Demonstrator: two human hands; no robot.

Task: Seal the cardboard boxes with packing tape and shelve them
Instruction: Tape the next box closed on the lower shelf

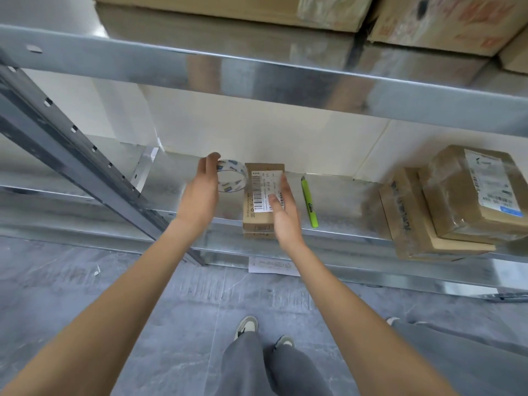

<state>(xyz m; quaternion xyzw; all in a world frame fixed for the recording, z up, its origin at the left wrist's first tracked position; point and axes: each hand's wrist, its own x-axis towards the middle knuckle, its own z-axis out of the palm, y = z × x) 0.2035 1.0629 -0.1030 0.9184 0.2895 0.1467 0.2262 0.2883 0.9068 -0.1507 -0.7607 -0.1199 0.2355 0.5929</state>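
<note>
a galvanised metal shelving unit [285, 81] fills the view, its upper beam running across the top with large cardboard cartons [445, 21] stacked on the level above, and a slotted upright [71, 144] slanting down at the left. on the middle shelf [343, 212], at the right, sits a stack of taped boxes [445, 212], the upper one wrapped in clear tape and lying askew on the flatter one beneath. below is grey floor [85, 295], with a sheet of printed paper [271, 265] lying under the shelf edge, and the person's grey trousers and pale shoes at the bottom. both bare forearms reach forward and up from the lower corners, converging on the middle of the shelf. the small cardboard box [261, 201], bearing a white barcode label, rests at the shelf's front edge on top of another box of like size. the right hand [283, 207] lies over the box's right side, palm inward, fingers straight and together, the fingertips laid along the label's right edge; they are extended, not curled round anything. the left hand [203, 190] is raised with its back to the camera, fingers curled over the top of the roll of clear packing tape [232, 175], holding it upright just left of the box, near or touching its far left corner. a green utility knife [310, 202] lies on the shelf just right of the box, apart from the right hand.
</note>
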